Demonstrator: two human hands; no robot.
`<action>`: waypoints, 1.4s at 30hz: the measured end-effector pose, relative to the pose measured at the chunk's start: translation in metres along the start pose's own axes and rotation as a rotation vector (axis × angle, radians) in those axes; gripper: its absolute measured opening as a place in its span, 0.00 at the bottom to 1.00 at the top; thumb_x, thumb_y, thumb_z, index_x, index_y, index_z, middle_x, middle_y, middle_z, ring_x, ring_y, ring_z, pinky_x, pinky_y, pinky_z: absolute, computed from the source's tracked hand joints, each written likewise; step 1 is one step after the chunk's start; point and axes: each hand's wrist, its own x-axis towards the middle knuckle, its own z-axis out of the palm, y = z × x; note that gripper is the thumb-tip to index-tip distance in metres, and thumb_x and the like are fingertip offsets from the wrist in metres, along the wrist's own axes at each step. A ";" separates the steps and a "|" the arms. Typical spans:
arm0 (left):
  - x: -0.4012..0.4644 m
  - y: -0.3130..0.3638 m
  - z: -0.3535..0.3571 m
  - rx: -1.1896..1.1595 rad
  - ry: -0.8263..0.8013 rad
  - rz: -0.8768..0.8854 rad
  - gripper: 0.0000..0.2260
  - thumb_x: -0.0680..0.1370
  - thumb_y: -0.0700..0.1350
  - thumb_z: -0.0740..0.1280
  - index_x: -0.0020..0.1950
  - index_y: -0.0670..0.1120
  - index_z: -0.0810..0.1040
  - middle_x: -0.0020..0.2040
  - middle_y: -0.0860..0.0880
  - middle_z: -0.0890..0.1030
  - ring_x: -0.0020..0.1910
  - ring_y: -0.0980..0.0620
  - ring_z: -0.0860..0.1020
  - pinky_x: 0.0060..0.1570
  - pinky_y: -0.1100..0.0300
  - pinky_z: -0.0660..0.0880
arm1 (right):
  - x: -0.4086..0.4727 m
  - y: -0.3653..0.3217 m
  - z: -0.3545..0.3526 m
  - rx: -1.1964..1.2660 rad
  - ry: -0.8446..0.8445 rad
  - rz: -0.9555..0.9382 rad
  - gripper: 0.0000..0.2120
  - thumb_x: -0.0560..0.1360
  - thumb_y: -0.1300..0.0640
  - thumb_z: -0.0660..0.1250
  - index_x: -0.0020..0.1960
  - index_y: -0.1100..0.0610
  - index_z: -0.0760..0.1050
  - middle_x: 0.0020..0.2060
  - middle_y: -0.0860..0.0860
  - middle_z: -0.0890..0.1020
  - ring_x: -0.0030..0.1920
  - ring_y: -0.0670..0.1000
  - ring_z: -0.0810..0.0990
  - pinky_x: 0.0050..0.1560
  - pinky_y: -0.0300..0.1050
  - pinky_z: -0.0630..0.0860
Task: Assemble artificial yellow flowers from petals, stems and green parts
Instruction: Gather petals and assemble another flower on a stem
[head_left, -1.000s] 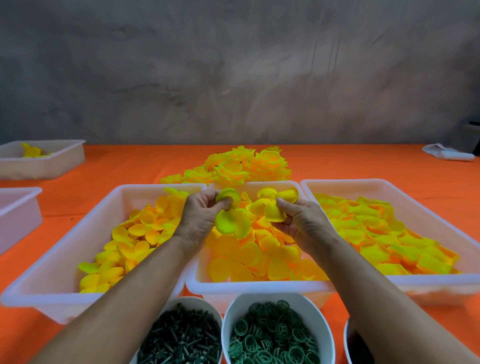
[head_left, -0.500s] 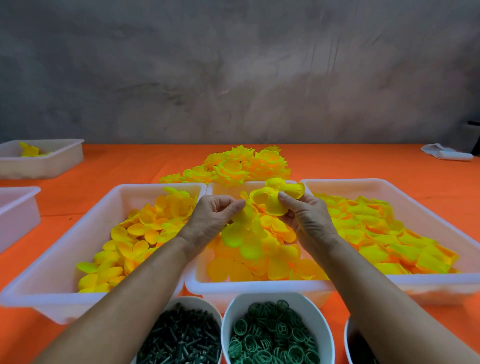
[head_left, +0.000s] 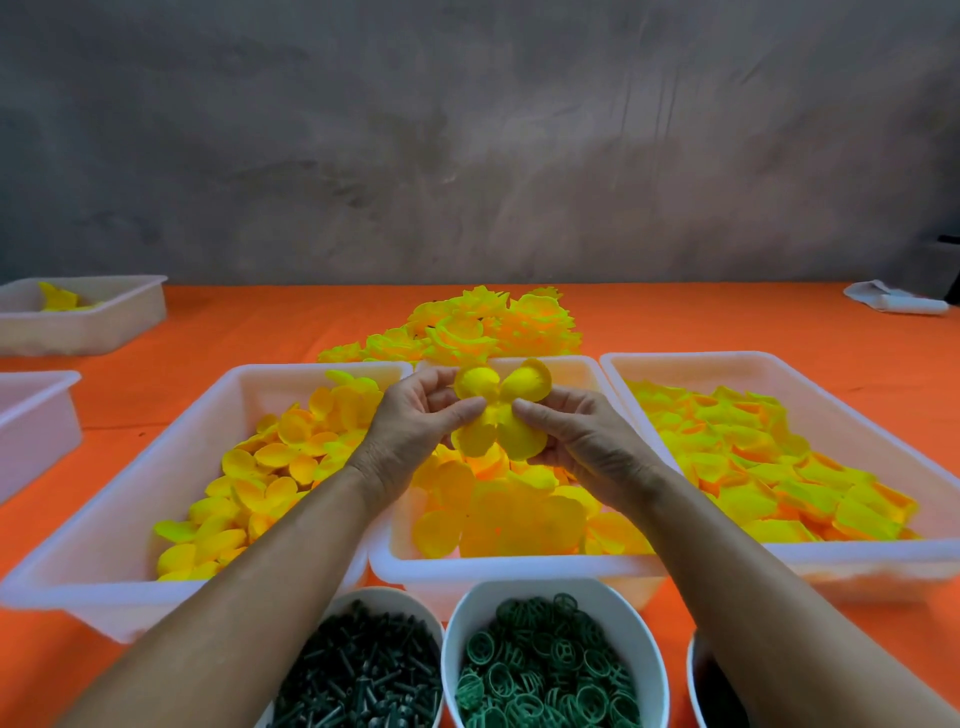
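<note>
A yellow four-lobed petal piece (head_left: 500, 410) is held spread out above the middle white tray (head_left: 511, 564). My left hand (head_left: 415, 431) pinches its left side and my right hand (head_left: 582, 441) pinches its right side, thumbs meeting near its centre. Loose yellow-orange petals fill the middle tray, the left tray (head_left: 104, 530) and the right tray (head_left: 857, 415). A pile of finished yellow flowers (head_left: 488, 325) lies behind the trays. Close to me stand a bowl of dark green stems (head_left: 358, 670) and a bowl of green ring parts (head_left: 545, 670).
An orange cloth (head_left: 234, 322) covers the table. Two more white trays sit at the far left (head_left: 88, 322) and at the left edge (head_left: 36, 421). A white bundle (head_left: 893, 299) lies at the far right. Another bowl (head_left: 711, 680) shows partly at bottom right. A grey wall stands behind.
Both hands have lifted from the middle tray's petals and come together. The petal piece that the right hand held is now spread flat between both hands.
</note>
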 end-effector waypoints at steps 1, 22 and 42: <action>0.000 -0.001 -0.001 -0.032 0.000 0.009 0.13 0.73 0.33 0.69 0.57 0.39 0.75 0.45 0.39 0.82 0.45 0.41 0.77 0.44 0.46 0.70 | 0.000 0.000 -0.001 0.010 0.009 0.009 0.17 0.65 0.50 0.72 0.51 0.55 0.81 0.47 0.54 0.85 0.44 0.52 0.82 0.43 0.47 0.77; 0.001 -0.006 -0.003 0.042 -0.087 0.046 0.09 0.69 0.32 0.72 0.44 0.42 0.77 0.32 0.52 0.82 0.28 0.58 0.77 0.24 0.64 0.72 | 0.001 0.001 0.002 -0.065 0.145 0.060 0.15 0.55 0.49 0.77 0.33 0.54 0.74 0.33 0.52 0.81 0.37 0.51 0.79 0.36 0.43 0.73; -0.004 0.002 0.001 0.425 0.139 0.230 0.21 0.68 0.48 0.75 0.59 0.47 0.77 0.56 0.49 0.76 0.52 0.53 0.75 0.47 0.57 0.76 | -0.002 -0.002 0.005 0.014 0.057 -0.021 0.13 0.66 0.57 0.72 0.50 0.54 0.81 0.44 0.52 0.86 0.42 0.50 0.84 0.36 0.39 0.78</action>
